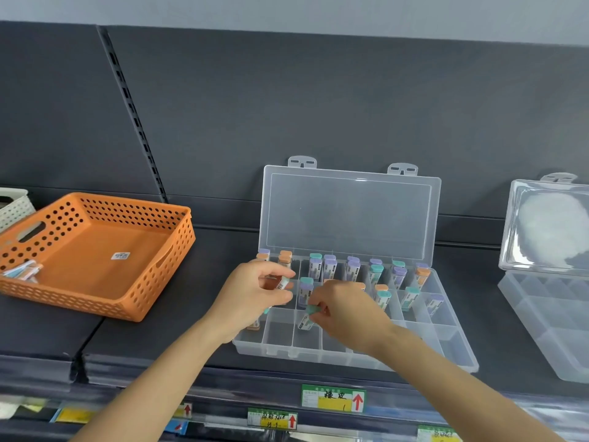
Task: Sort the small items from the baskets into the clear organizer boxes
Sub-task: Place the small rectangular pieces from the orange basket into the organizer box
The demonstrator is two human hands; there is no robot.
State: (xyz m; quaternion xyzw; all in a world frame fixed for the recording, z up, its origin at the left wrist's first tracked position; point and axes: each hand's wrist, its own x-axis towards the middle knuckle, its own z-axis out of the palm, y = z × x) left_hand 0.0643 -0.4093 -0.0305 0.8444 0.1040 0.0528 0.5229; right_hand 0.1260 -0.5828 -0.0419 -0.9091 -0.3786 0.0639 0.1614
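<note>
A clear organizer box (459,355) lies open on the dark shelf, its lid leaning against the back panel. Several small capped erasers (330,266) with purple, green and orange tops stand in its back compartments. My left hand (251,295) grips a few erasers over the box's left compartments. My right hand (347,307) pinches a green-capped eraser (307,317) above a front compartment. An orange perforated basket (95,301) sits to the left with a few packets (22,271) in its left corner.
A second clear organizer box (548,320) stands open at the right edge. A white basket (14,207) peeks in at far left behind the orange one. Price labels (333,398) line the shelf's front edge below my arms.
</note>
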